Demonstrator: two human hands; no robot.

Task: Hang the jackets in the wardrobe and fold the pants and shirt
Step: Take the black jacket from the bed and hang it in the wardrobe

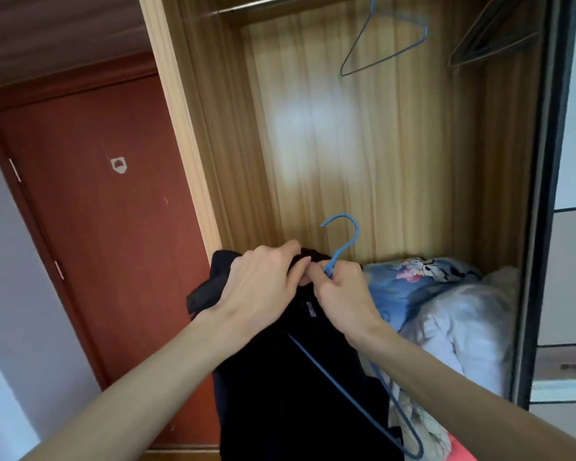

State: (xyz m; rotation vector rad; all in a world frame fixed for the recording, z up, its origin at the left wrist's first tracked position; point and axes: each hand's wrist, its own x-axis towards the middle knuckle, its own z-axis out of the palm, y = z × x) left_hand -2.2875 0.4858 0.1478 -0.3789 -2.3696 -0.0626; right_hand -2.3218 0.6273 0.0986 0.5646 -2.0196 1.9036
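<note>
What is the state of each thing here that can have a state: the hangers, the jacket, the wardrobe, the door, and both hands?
Dark jacket: held up, not yet on the rail.
Blue hanger: in the jacket, hook free.
Left hand: grips the jacket collar.
Right hand: pinches the hanger's neck.
Empty blue hanger: hangs on the rail, tilted.
Dark hangers: hang at upper right, empty.
Wardrobe: open.
Red door: closed.

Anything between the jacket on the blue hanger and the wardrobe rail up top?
Nothing visible blocks it. The dark jacket on the blue hanger, held by the left hand and right hand, faces open wardrobe space. Empty hangers hang on the rail to the right; its left stretch is free. Folded bedding lies low.
</note>
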